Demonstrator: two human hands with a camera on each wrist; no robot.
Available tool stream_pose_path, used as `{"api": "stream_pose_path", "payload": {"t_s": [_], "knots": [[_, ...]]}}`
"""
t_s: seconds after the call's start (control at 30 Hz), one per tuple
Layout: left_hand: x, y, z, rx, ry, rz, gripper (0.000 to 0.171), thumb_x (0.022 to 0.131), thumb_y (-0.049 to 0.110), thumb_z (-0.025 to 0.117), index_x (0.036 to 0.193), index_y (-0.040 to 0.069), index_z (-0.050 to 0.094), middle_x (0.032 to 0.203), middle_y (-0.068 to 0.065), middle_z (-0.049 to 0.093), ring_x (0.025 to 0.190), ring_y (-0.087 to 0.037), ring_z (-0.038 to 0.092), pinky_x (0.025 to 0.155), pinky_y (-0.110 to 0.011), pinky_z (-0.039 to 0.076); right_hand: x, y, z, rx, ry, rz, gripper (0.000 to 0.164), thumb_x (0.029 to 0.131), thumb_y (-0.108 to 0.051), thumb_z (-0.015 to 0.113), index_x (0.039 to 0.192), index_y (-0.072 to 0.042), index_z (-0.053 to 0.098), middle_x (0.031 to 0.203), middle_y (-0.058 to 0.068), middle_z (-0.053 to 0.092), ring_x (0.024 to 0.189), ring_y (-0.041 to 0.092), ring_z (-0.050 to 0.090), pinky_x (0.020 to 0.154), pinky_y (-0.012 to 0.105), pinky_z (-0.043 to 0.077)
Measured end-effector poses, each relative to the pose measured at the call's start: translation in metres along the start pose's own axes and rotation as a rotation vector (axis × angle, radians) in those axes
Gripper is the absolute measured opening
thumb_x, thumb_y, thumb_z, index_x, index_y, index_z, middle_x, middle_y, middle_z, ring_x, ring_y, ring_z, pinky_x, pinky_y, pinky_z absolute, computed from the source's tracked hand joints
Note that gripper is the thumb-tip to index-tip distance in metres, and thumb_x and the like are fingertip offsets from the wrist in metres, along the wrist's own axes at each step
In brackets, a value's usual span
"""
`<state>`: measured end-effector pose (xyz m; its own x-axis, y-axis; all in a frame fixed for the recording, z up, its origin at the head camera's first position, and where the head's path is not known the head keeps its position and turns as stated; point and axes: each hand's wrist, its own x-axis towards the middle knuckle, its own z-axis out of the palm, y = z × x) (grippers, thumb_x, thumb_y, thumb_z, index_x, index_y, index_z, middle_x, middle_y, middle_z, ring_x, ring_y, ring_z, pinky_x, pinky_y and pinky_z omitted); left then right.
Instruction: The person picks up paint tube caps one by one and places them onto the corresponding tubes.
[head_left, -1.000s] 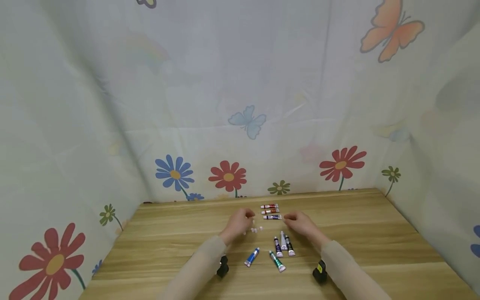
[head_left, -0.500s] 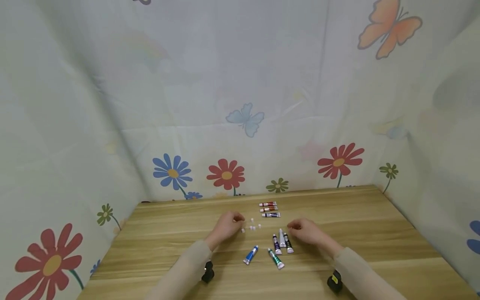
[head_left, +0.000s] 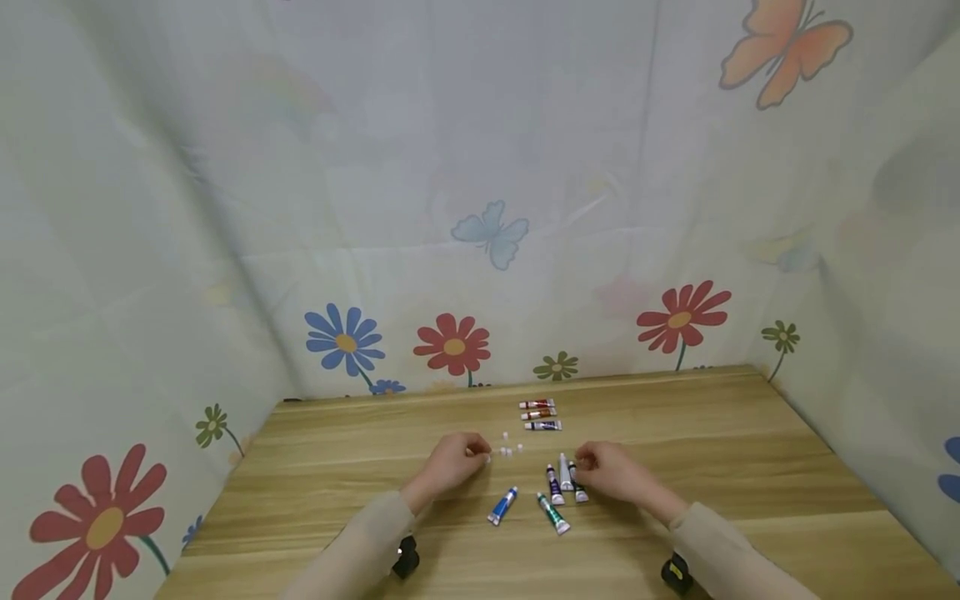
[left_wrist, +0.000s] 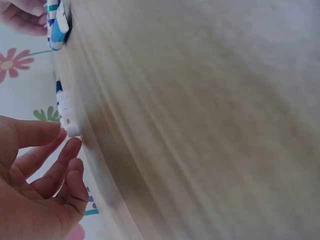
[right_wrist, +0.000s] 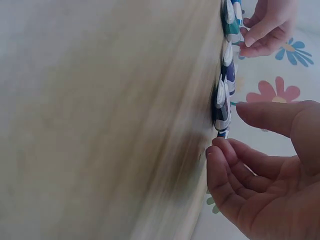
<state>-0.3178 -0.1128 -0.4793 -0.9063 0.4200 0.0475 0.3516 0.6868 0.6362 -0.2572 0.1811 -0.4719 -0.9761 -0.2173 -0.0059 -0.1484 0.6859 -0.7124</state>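
Observation:
In the head view my left hand (head_left: 453, 460) is low over the table, thumb and index fingertips right at a small white cap (left_wrist: 73, 130). I cannot tell whether they pinch it. A few more white caps (head_left: 505, 451) lie just beyond. My right hand (head_left: 611, 468) is beside a group of paint tubes, its thumb apart from its fingers. Nearest to it is a black-labelled tube (right_wrist: 220, 111), partly covered by the fingers in the head view. A white tube (head_left: 565, 473) and a purple tube (head_left: 554, 486) lie alongside.
Beyond the caps, a red tube (head_left: 537, 404), an orange tube (head_left: 539, 413) and a dark violet tube (head_left: 543, 426) lie in a row. Nearer the person are a blue tube (head_left: 502, 506) and a green tube (head_left: 552, 513). A printed curtain (head_left: 375, 208) encloses the wooden table (head_left: 360, 458).
My left hand has moved left and nearer, from above the caps to the leftmost one. My right hand has come away from the violet tube in the row to the black-labelled tube.

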Motion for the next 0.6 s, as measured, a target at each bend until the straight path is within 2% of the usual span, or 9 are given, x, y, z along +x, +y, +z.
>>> {"api": "stream_pose_path", "payload": {"t_s": [0.3, 0.6], "knots": [[0.0018, -0.0020, 0.0013, 0.005, -0.007, 0.035, 0.009, 0.094, 0.007, 0.069, 0.102, 0.005, 0.072, 0.094, -0.001, 0.067, 0.088, -0.016, 0.060, 0.081, -0.039, 0.052, 0.0011, 0.0019, 0.0051, -0.073, 0.010, -0.081, 0.030, 0.079, -0.014, 0.085, 0.097, 0.001, 0.067, 0.070, 0.000, 0.051, 0.060, 0.012, 0.045, 0.055, 0.026, 0.036], [0.0027, -0.0022, 0.0037, 0.001, -0.037, 0.039, 0.008, 0.092, 0.002, 0.070, 0.099, 0.006, 0.072, 0.090, 0.001, 0.065, 0.084, -0.014, 0.057, 0.078, -0.036, 0.051, -0.0027, -0.0037, 0.0077, -0.107, -0.005, -0.090, 0.032, 0.077, -0.007, 0.085, 0.101, 0.004, 0.067, 0.070, 0.000, 0.050, 0.061, 0.013, 0.046, 0.055, 0.026, 0.037]]}}
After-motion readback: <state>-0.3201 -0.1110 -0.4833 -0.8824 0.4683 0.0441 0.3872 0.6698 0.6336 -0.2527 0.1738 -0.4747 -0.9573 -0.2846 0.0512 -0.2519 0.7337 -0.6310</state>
